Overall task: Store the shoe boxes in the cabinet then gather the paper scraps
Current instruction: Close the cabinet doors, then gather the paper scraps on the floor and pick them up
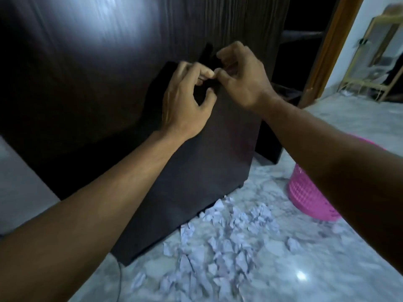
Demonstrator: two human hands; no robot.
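Both hands [214,78] pinched the cabinet door [196,160] top; a slip could swing it over the paper scraps [220,243].

Single head cam, wide-angle, looking forward and down, close on the dark cabinet door [196,149]. Marble floor [327,269] fills the lower right corner; both forearms enter from the bottom edge. No second view.

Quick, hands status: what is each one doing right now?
Left hand: fingers curled at the top edge of the dark cabinet door; grip cannot be told.
Right hand: fingers curled at the same spot; grip cannot be told.
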